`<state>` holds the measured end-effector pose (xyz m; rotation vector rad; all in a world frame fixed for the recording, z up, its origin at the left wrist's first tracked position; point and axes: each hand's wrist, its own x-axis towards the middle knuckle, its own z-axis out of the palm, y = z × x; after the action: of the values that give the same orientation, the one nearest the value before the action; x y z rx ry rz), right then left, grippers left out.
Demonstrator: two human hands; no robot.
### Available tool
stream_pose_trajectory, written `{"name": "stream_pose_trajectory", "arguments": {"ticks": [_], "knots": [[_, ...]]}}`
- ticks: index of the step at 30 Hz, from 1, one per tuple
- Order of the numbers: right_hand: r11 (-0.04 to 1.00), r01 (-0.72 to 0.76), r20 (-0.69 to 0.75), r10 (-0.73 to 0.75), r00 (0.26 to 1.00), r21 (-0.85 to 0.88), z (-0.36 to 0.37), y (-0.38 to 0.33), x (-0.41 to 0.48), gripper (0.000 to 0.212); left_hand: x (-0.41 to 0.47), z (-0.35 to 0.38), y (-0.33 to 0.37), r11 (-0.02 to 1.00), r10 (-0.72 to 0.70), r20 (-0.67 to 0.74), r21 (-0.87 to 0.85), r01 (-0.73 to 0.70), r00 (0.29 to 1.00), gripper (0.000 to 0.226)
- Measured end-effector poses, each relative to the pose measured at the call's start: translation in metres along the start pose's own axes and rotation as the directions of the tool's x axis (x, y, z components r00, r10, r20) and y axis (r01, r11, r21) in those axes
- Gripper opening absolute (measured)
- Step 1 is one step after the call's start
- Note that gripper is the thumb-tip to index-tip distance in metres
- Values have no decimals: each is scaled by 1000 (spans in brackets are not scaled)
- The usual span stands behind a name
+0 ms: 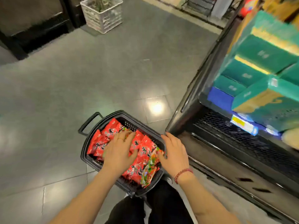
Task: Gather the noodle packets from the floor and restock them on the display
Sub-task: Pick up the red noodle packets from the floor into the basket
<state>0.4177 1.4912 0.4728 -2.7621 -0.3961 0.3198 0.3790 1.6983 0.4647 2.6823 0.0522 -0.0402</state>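
Left hand (119, 152): my palm lies flat on the pile of red packets, fingers spread wide and pressing down, nothing gripped; a ring shows on one finger.
Right hand (174, 153): my fingers are loosely spread and open over the basket's right rim, fingertips near the edge; I cannot tell whether they touch it. A red bead bracelet (182, 174) sits on the wrist behind them.
Noodle packets (142, 157): red packs with black lettering, heaped in the basket, directly under my left fingers and just left of my right ones; a pack with green print lies under my right thumb.
Basket (90, 143): black plastic, standing on the floor beneath both hands, its handle sticking out beyond my left fingertips.
Floor (64, 94): grey tiles, stretching away ahead of my fingers.
Display (226, 143): dark shelf unit just right of my right hand, with green boxes (262, 54) stacked above and beyond it.
White crate (103, 15): far ahead of my fingers.
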Motion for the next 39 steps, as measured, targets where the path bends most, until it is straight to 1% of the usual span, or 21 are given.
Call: {"name": "stream_pose_trajectory", "arguments": {"ticks": [2, 4, 7, 10, 12, 14, 16, 17, 20, 23, 25, 28, 33, 36, 39], "knots": [[995, -97, -69, 98, 993, 14, -19, 16, -34, 59, 5, -4, 38, 991, 135, 34, 19, -135, 990, 58], [977, -207, -124, 212, 969, 53, -38, 38, -71, 59, 6, -2, 81, 964, 261, 101, 28, -265, 960, 57], [918, -382, -164, 395, 904, 103, -62, 72, -128, 63, 2, 13, 146, 890, 442, 202, 19, -455, 874, 59], [829, -526, -297, 559, 774, 191, -75, 108, -196, 60, -10, 37, 211, 795, 591, 261, -30, -605, 763, 59], [761, -602, -316, 648, 693, 243, -83, 134, -243, 57, -25, 51, 259, 716, 679, 282, -47, -697, 678, 59], [677, -683, -332, 733, 593, 274, -89, 162, -292, 59, -46, 67, 307, 633, 750, 298, -63, -771, 591, 57], [604, -745, -360, 787, 501, 284, -90, 190, -346, 60, -72, 85, 358, 557, 802, 308, -77, -827, 511, 58], [571, -771, -372, 806, 461, 281, -91, 204, -374, 60, -86, 94, 383, 522, 823, 310, -83, -849, 476, 59], [488, -819, -346, 857, 383, 302, -96, 241, -457, 59, -136, 124, 458, 433, 872, 315, -132, -892, 376, 59], [417, -840, -338, 891, 303, 347, -97, 276, -535, 61, -184, 158, 524, 362, 903, 314, -187, -913, 294, 58], [372, -850, -347, 906, 244, 373, -101, 294, -579, 63, -213, 177, 564, 297, 920, 321, -203, -933, 223, 57], [279, -866, -345, 929, 134, 415, -107, 317, -639, 62, -250, 200, 617, 208, 933, 338, -215, -954, 127, 57], [115, -879, -321, 946, -45, 463, -112, 356, -719, 62, -291, 233, 699, 92, 939, 345, -248, -964, 1, 58], [28, -854, -304, 940, -154, 520, -116, 385, -756, 63, -305, 257, 749, 40, 943, 328, -272, -961, -54, 58], [-36, -838, -286, 931, -226, 544, -126, 423, -783, 63, -316, 288, 804, -14, 942, 317, -288, -958, -109, 57]]}}
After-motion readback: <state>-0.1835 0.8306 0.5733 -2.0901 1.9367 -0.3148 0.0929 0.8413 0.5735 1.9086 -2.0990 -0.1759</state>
